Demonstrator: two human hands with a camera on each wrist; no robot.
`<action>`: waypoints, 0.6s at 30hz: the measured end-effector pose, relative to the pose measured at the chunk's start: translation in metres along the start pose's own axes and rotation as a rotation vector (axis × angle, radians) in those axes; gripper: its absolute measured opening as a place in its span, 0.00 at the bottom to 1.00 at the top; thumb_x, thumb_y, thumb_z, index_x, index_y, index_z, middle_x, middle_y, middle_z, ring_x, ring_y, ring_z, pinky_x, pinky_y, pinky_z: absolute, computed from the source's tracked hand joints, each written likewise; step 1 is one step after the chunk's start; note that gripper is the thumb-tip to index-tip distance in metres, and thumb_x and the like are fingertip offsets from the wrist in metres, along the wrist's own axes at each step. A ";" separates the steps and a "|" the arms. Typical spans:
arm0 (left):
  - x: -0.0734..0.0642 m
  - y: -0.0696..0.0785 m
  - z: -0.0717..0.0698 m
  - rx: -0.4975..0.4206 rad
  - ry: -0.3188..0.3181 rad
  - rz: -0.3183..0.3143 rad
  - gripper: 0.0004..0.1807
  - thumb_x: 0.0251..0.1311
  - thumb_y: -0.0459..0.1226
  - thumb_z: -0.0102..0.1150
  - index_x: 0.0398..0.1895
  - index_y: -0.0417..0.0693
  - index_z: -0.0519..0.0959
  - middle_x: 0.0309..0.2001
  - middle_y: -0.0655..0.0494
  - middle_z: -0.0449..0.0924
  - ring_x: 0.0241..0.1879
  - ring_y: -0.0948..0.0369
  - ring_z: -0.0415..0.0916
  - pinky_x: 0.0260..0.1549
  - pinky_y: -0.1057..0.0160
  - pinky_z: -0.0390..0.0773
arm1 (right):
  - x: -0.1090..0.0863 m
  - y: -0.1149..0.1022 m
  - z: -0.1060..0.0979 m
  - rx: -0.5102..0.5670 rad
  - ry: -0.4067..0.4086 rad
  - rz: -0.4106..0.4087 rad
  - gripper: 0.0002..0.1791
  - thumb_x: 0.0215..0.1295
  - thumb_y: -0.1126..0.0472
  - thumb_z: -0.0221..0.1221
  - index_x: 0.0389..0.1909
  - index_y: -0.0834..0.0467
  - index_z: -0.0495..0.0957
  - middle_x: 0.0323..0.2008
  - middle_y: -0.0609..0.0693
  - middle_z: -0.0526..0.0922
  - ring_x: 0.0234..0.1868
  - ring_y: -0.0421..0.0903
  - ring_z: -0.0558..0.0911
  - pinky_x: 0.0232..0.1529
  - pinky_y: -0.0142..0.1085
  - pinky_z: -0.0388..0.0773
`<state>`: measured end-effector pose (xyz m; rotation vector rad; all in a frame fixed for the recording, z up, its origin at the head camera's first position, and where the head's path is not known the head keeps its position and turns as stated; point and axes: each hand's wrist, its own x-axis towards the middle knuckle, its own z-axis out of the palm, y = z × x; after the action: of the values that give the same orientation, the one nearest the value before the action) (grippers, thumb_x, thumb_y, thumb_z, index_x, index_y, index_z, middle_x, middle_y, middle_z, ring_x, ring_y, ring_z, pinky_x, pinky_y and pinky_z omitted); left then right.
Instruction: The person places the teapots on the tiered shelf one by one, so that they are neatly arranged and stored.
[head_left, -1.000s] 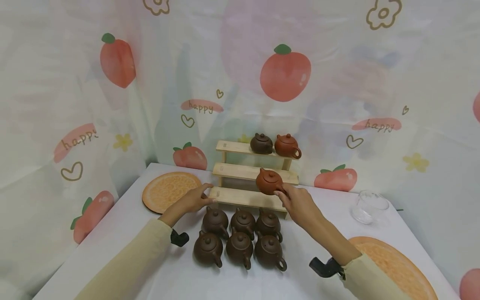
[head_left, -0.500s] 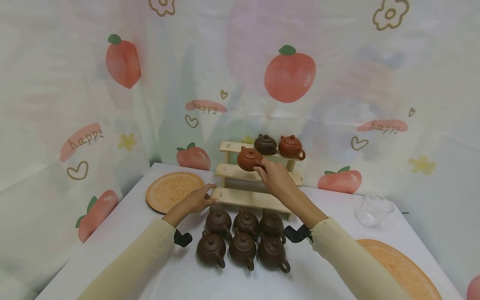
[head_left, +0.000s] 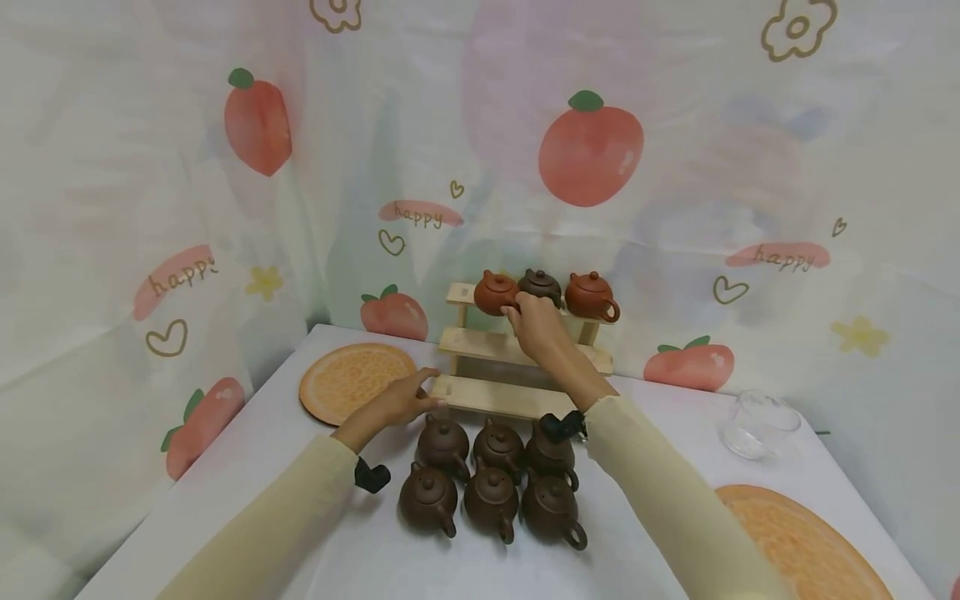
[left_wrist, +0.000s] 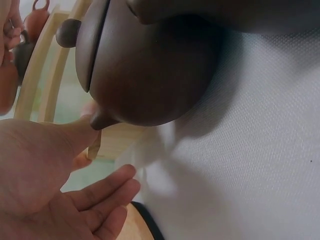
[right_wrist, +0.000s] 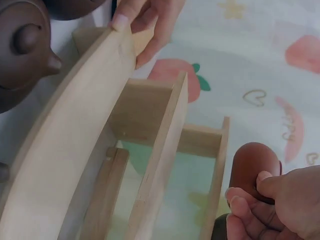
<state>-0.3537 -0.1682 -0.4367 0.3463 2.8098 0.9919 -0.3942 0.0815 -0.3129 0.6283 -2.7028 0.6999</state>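
In the head view my right hand (head_left: 542,327) pinches the handle of a reddish-brown teapot (head_left: 493,293) at the left of the top board. The right wrist view shows that teapot's body (right_wrist: 254,162) beside the curled fingers; whether it touches the board is unclear. Right of it on the top board are a dark brown teapot (head_left: 537,285), partly hidden by the hand, and another reddish-brown teapot (head_left: 588,292). My left hand (head_left: 396,402) grips the left end of the wooden three-tier stand's lowest board (head_left: 502,397), thumb in front and fingers behind.
Several dark teapots (head_left: 491,496) stand in two rows before the stand, handles toward me. An orange-slice mat (head_left: 352,379) lies at left and another round mat (head_left: 806,542) at front right. A clear glass vessel (head_left: 759,425) stands at right. Printed cloth (head_left: 660,192) walls the table's back.
My right hand has carried the reddish-brown teapot up and left from in front of the lower boards to the top board's left part. The left hand keeps its grip on the stand.
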 end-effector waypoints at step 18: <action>-0.001 -0.003 -0.002 -0.004 0.011 0.024 0.34 0.74 0.45 0.65 0.77 0.43 0.66 0.49 0.38 0.87 0.47 0.49 0.85 0.47 0.49 0.82 | 0.036 -0.006 0.012 0.010 -0.045 0.128 0.17 0.85 0.56 0.52 0.37 0.64 0.76 0.28 0.57 0.75 0.27 0.51 0.76 0.30 0.41 0.70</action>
<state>-0.3537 -0.1720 -0.4366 0.3761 2.8189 1.0077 -0.4243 0.0581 -0.3069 0.4823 -2.8025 0.7391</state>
